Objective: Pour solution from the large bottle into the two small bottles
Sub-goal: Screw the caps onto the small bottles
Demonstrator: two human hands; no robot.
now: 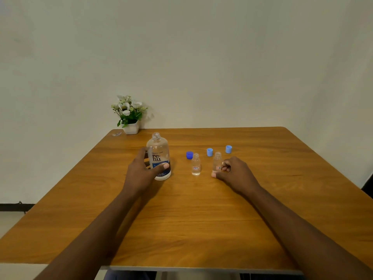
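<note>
Forearms reached up from the bottom edge of the frame across the wooden surface, each ending at a bottle near the middle of the picture. The left hand gripped the large bottle low on its label, fingers wrapped round the back and thumb laid across the front. That bottle stood upright on the surface, left of centre, with its neck open. The right hand had its fingers curled against the lower part of the right small bottle, seemingly pinching it as it stood upright, right of centre. Between the hands, touched by neither, stood the middle small bottle, also uncapped, with what looked like a little clear liquid at its bottom. Whether the right one held any could not be told, since the fingers hid its base. Just behind the small bottles lay a dark blue cap and, further right, two light blue caps. At the far left corner a flower pot sat against the wall. By this showing, all three bottles were already open and both hands were set for a pour, but the large bottle was not tilted. Filling the right small bottle, and likely topping up the middle one, remained.
</note>
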